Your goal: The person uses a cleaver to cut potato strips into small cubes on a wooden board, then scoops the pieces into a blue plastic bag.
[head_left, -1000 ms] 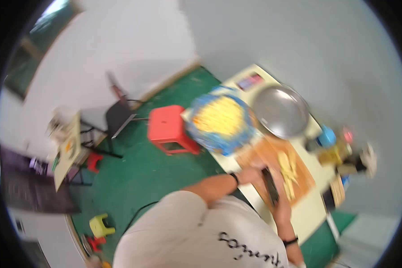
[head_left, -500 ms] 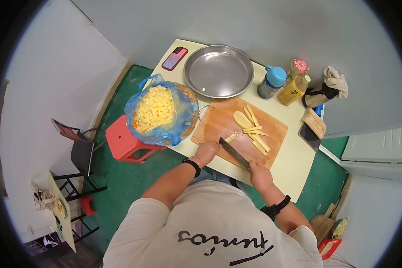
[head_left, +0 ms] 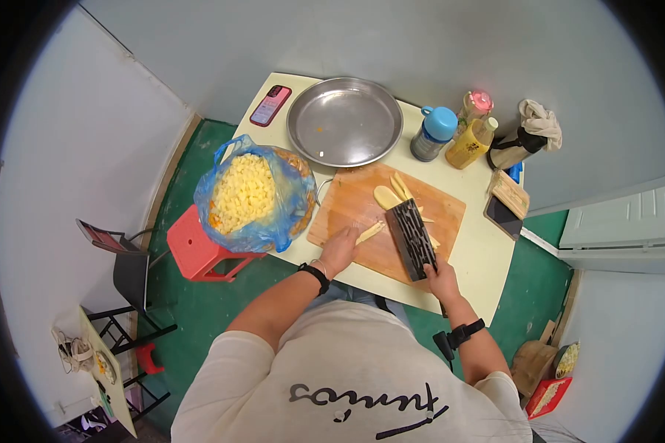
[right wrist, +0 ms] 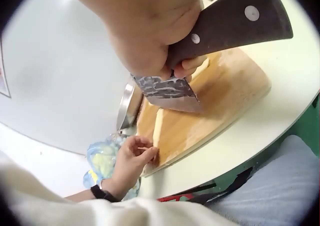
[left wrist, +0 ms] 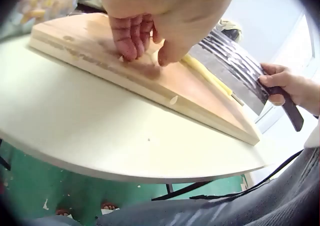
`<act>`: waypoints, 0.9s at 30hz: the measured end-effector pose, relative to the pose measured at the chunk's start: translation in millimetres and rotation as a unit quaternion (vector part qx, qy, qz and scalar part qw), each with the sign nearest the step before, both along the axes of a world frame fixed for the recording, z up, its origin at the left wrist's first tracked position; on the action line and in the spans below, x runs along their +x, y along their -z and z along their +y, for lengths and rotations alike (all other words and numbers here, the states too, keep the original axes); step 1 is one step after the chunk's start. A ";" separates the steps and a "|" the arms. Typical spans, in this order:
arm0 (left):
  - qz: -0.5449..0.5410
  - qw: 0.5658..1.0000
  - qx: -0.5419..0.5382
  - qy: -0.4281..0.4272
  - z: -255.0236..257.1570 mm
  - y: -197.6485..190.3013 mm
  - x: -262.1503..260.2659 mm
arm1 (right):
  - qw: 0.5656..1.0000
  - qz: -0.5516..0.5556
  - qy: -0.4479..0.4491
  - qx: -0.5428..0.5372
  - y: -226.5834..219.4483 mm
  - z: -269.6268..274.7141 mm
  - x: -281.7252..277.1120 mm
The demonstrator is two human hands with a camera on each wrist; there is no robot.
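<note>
My right hand [head_left: 440, 279] grips the black handle of a cleaver [head_left: 412, 240], whose dark, pale-streaked blade shows its broad side over the right half of the wooden cutting board [head_left: 340, 214]. At the board's near left edge, my left hand [head_left: 340, 249] pinches the end of pale potato strips [head_left: 371, 232] with bent fingers. The right wrist view shows a strip [right wrist: 158, 126] running from those fingertips toward the blade. Beyond the cleaver lie an oval potato slice [head_left: 384, 197] and more cut sticks [head_left: 402, 186], partly hidden by the blade.
Left of the board, a blue plastic bag [head_left: 282, 221] holds diced potato. A round metal tray [head_left: 345, 124] and a phone [head_left: 270, 105] lie at the back. A blue-capped bottle [head_left: 436, 133], a yellow bottle [head_left: 471, 145] and a thermos [head_left: 513, 151] stand back right. A red stool [head_left: 199, 247] is left.
The cleaver has moved right, away from my left hand, and turned from nearly edge-on to broad side up. My left hand stays at the board's near left edge. The oldest frame is blurred.
</note>
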State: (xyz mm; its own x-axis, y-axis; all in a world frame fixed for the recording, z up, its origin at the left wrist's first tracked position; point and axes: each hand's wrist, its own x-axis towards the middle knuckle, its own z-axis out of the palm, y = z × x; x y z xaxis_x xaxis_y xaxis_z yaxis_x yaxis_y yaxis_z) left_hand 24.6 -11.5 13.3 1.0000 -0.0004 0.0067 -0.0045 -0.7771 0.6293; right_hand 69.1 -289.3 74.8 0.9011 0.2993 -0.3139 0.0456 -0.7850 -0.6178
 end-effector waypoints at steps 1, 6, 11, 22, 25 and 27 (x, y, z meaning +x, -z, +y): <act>0.032 0.999 -0.025 -0.010 -2.0 -3.7 1.8 | 0.999 0.022 0.024 0.021 10.0 -4.9 2.2; 0.053 0.997 -0.053 -0.007 -10.0 -11.1 16.0 | 0.995 0.066 0.039 0.060 51.1 -8.6 2.9; 0.065 0.996 -0.062 -0.019 -11.9 -2.3 29.5 | 0.974 0.125 0.000 0.190 80.0 0.4 1.3; 0.010 0.986 -0.151 -0.075 10.6 -43.2 39.4 | 0.944 0.254 0.041 0.207 4.0 60.3 1.7; -0.026 0.985 -0.140 -0.099 40.4 -102.4 41.1 | 0.942 0.241 0.023 0.234 -48.2 93.4 15.1; -0.098 0.984 -0.105 -0.102 68.6 -117.3 42.0 | 0.939 0.239 0.013 0.246 -74.3 119.9 26.5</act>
